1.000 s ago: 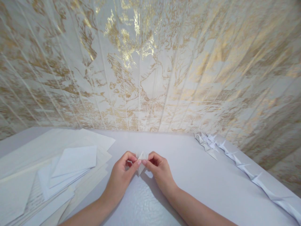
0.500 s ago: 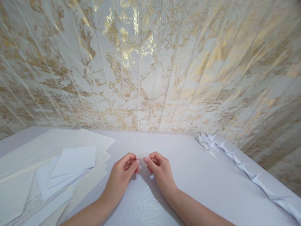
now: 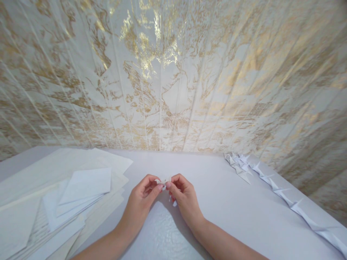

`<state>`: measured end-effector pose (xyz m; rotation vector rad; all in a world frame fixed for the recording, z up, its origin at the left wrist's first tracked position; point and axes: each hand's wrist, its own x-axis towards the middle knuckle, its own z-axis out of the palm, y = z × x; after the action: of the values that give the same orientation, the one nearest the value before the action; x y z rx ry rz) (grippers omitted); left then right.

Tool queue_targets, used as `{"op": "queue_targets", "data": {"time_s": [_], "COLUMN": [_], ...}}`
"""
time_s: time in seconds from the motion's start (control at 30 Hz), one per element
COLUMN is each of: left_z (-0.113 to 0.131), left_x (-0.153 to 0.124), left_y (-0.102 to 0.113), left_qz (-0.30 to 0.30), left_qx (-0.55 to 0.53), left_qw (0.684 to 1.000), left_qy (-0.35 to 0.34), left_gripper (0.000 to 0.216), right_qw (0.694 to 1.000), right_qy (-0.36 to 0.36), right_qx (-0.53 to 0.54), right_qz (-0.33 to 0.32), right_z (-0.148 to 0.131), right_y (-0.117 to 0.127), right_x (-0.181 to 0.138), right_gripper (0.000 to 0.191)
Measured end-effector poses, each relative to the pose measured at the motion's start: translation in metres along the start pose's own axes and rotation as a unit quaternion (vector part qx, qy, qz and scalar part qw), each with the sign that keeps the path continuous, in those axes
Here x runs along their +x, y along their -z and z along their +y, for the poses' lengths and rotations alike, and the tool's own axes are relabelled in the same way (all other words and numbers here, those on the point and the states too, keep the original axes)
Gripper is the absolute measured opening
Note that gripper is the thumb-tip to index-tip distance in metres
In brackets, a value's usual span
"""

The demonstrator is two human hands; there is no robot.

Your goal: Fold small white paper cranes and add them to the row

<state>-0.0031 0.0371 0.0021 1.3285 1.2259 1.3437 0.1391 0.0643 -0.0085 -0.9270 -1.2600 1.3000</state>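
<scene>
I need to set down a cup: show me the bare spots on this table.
Bare table lies between the right hand and the row of folded shapes, and from the left hand back to the wall. The left side is crowded with loose sheets; both hands pinch a small folded paper mid-table.

Folded paper piece: small, white, creased narrow, mostly hidden by fingers. Pinched at both ends, left hand and right hand fingertips meeting over it. A white tip pokes out below the right thumb. Exact shape unclear.
</scene>
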Motion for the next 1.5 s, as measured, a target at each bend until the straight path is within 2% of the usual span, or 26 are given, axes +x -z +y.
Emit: {"op": "queue_targets", "data": {"time_s": [0.4, 0.6, 0.93, 1.07, 1.17, 1.33, 1.5], "left_z": [-0.0024, -0.0032, -0.0017, -0.0039, -0.0061, -0.0052, -0.0018], "left_x": [0.0007, 0.0032, 0.001, 0.0001, 0.0006, 0.0014, 0.001], "left_y": [0.0017, 0.0011, 0.0006, -0.0005, -0.0009, 0.0002, 0.0025], "left_qz": [0.043, 0.074, 0.027, 0.026, 0.013, -0.06, -0.049], "left_qx": [0.016, -0.005, 0.037, 0.049, 0.044, 0.081, 0.117], "left_qw": [0.999, 0.997, 0.998, 0.997, 0.998, 0.995, 0.992], "left_qy": [-0.024, -0.016, -0.036, -0.052, -0.031, 0.017, 0.02], "left_gripper": [0.018, 0.023, 0.024, 0.023, 0.024, 0.028, 0.041], "right_qw": [0.999, 0.997, 0.996, 0.996, 0.996, 0.991, 0.991], "right_qy": [0.032, 0.029, -0.02, -0.021, -0.024, -0.042, -0.051], "right_qx": [0.003, 0.056, 0.078, 0.084, 0.087, 0.123, 0.121], "right_qz": [0.023, 0.033, -0.035, -0.026, -0.023, -0.033, -0.032], "right_z": [0.0046, 0.0046, 0.0039, 0.0012, -0.0001, -0.0018, -0.0029], "right_y": [0.0019, -0.0001, 0.0006, 0.0002, 0.0003, -0.0002, 0.0], "right_x": [0.0027, 0.0036, 0.0027, 0.0021, 0.0026, 0.0018, 0.001], "right_gripper": [0.019, 0.022, 0.041, 0.031, 0.024, 0.026, 0.026]}}
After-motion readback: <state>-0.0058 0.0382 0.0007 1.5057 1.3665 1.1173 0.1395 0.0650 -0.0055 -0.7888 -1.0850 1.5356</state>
